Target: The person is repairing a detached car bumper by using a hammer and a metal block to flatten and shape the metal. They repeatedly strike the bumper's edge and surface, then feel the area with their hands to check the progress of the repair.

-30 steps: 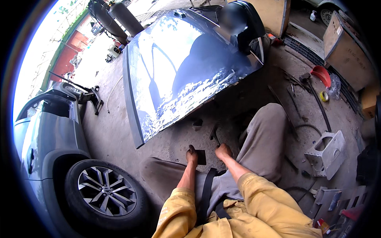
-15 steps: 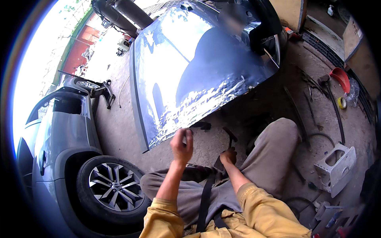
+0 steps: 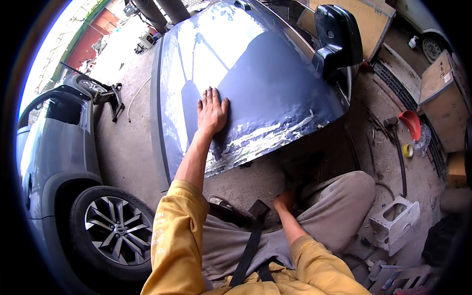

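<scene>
A dark, glossy car door panel (image 3: 275, 88) lies in front of me, its near edge dented and wrinkled. My left hand (image 3: 212, 115) rests on its surface with fingers stretched out, holding nothing. Low by my lap, past the panel's near edge, my right hand (image 3: 283, 200) is closed. The slim hammer gripped there half a second ago is now mostly lost in shadow. A black side mirror (image 3: 339, 42) stands on the panel's far right side. Between my legs a black strap (image 3: 248, 246) runs up to a dark block-shaped end.
At left stands a grey car with its wheel (image 3: 118, 228) close by; a jack (image 3: 114, 101) is farther off. On the right floor are a pale metal box (image 3: 396, 223), a red funnel-like piece (image 3: 411, 124), yellow tape (image 3: 407, 150) and a long-handled hammer (image 3: 398, 147). Wooden boxes (image 3: 442, 93) stand beyond.
My left hand has moved forward from above the panel's near edge and opened flat on the panel. The right hand stays low, its hammer now harder to see. The view has shifted.
</scene>
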Demonstrator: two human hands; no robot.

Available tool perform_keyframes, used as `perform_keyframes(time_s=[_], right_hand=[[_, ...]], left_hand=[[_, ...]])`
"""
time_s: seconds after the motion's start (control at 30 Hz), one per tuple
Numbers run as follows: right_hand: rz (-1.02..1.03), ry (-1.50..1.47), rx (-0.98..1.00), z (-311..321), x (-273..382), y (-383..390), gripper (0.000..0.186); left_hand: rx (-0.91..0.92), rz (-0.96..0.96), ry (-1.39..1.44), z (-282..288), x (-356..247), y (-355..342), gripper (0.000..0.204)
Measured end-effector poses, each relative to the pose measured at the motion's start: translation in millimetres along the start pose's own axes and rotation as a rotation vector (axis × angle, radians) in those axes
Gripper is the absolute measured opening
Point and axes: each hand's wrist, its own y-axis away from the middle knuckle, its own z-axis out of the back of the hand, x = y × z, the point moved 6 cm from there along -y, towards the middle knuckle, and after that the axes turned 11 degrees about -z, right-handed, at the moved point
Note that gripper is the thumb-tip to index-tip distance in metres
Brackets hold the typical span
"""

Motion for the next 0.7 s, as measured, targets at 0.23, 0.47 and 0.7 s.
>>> perform_keyframes(time_s=[0.23, 0.47, 0.7], right_hand=[[0.118, 0.152, -0.078, -25.5, -9.9, -33.8, 0.034], [0.053, -0.055, 0.113, -15.3, -10.2, -4.0, 0.05], [0.158, 0.002, -0.076, 5.7, -5.8, 45.4, 0.037]], left_hand=[[0.026, -0.041, 0.018, 0.9, -38.3, 15.9, 0.071], [0.022, -0.193, 0.115, 6.3, -87.5, 76.6, 0.069], [0.075, -0.243, 0.201, 21.2, -100.7, 130.4, 0.07]])
